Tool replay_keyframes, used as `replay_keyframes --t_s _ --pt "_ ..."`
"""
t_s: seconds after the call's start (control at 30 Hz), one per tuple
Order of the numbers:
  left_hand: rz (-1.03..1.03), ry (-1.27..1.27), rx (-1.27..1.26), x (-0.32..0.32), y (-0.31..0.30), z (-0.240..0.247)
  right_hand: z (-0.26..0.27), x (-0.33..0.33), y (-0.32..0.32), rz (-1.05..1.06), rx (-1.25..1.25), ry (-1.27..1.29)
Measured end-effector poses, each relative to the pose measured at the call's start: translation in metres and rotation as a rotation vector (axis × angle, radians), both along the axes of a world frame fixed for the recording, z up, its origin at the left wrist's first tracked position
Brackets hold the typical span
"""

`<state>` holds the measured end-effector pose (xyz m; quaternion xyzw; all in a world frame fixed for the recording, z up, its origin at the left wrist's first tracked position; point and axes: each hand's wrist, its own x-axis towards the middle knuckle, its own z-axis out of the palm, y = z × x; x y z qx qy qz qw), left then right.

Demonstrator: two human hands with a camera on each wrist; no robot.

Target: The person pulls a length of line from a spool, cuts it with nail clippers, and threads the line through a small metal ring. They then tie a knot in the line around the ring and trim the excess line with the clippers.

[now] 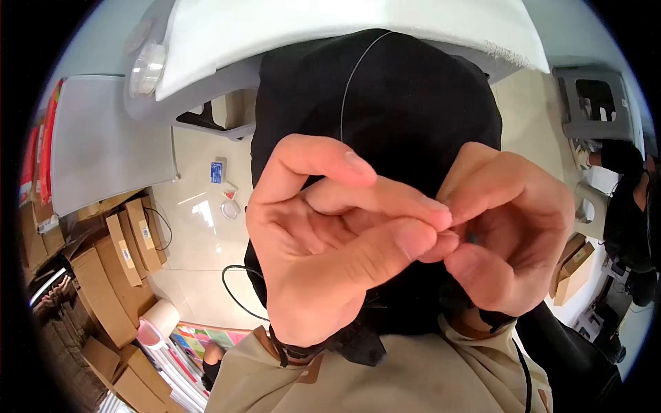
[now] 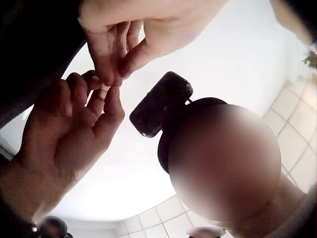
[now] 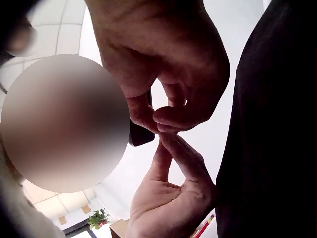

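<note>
The left hand [image 1: 330, 234] has its thumb and index finger pinched together, tips meeting those of the right hand [image 1: 513, 224]. A thin pale thread [image 1: 346, 89] runs down over black cloth and passes behind the left hand's fingers; its end is hidden. Between the curled fingers of the right hand shows a tiny green item [image 1: 471, 238], mostly covered. In the left wrist view the left hand [image 2: 153, 32] comes from the top and meets the right hand [image 2: 69, 129]. The right wrist view shows the right hand [image 3: 166, 64] above the left hand [image 3: 173, 198], fingertips touching.
A white-topped table [image 1: 344, 20] stands ahead, with a clear round spool [image 1: 148, 67] at its left edge. Cardboard boxes [image 1: 113, 289] lie at left. A small blue box [image 1: 217, 172] is on the floor. A grey stool [image 1: 595, 103] and another person [image 1: 626, 206] are at right.
</note>
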<state>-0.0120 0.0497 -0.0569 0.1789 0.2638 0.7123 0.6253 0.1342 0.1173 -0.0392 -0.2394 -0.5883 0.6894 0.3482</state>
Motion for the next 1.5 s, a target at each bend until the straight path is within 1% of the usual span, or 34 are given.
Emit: replay_keyframes --t_s 0.13,0.23,0.3,0.43,0.53,0.63,0.67,0.73,0.77,0.83,0.93,0.97,1.03,1.07,1.13,1.17,1.2,1.3,1.33,1.4,1.47,1.5 --pt "0.04 0.153 -0.03 0.002 0.002 0.005 0.003 0.005 0.011 0.084 0.16 -0.086" --pt "0.076 0.221 -0.064 0.004 0.001 0.008 0.004 0.007 0.017 0.085 0.328 -0.153" --pt "0.091 0.257 -0.063 0.004 0.001 0.008 0.004 0.007 0.017 0.035 0.419 -0.186" --pt "0.118 0.308 -0.04 0.004 0.002 0.007 0.007 0.001 0.007 -0.138 0.546 -0.233" --pt "0.152 0.341 -0.014 0.005 0.0 0.005 0.002 -0.006 0.001 -0.262 0.685 -0.211" --pt "0.162 0.408 -0.006 0.004 0.0 0.007 0.003 -0.007 -0.005 -0.344 0.727 -0.244" --pt "0.155 0.423 0.0 0.004 0.0 0.007 -0.001 -0.009 -0.005 -0.36 0.733 -0.216" --pt "0.138 0.441 0.024 0.002 -0.001 0.005 0.0 -0.009 -0.002 -0.308 0.629 -0.169" --pt "0.135 0.431 0.039 0.001 0.0 0.003 0.005 -0.007 0.0 -0.24 0.518 -0.15" --pt "0.133 0.396 0.067 0.002 0.003 -0.001 0.009 -0.007 -0.002 -0.197 0.27 -0.106" --pt "0.153 0.379 0.093 0.003 0.006 -0.002 0.012 -0.012 -0.01 -0.225 -0.081 -0.036" --pt "0.158 0.358 0.098 0.003 0.006 -0.003 0.014 -0.012 -0.011 -0.206 -0.158 -0.018" --pt "0.166 0.291 0.108 0.002 0.006 -0.006 0.01 -0.015 -0.006 -0.194 0.012 0.005" --pt "0.161 0.213 0.094 0.002 0.006 -0.006 0.0 -0.015 -0.002 -0.2 0.259 0.013" --pt "0.147 0.021 0.042 0.004 0.006 -0.004 0.002 -0.016 -0.002 -0.216 0.48 -0.064" --pt "0.174 -0.127 0.063 0.008 0.008 -0.005 0.003 -0.017 -0.001 -0.232 0.589 -0.098" --pt "0.202 -0.275 0.087 0.012 0.011 -0.007 0.008 -0.016 -0.002 -0.226 0.605 -0.146" --pt "0.216 -0.364 0.136 0.019 0.012 -0.009 0.012 -0.017 -0.009 -0.253 0.605 -0.206" --pt "0.189 -0.382 0.094 0.019 0.01 -0.007 0.012 -0.017 -0.013 -0.261 0.534 -0.201" --pt "0.202 -0.46 0.058 0.022 0.011 -0.005 0.011 -0.017 -0.004 -0.214 0.565 -0.197" --pt "0.201 -0.514 0.032 0.023 0.013 -0.005 0.003 -0.037 -0.003 -0.419 0.571 -0.118" --pt "0.196 -0.529 0.022 0.021 0.013 -0.004 0.001 -0.036 -0.001 -0.426 0.607 -0.119"
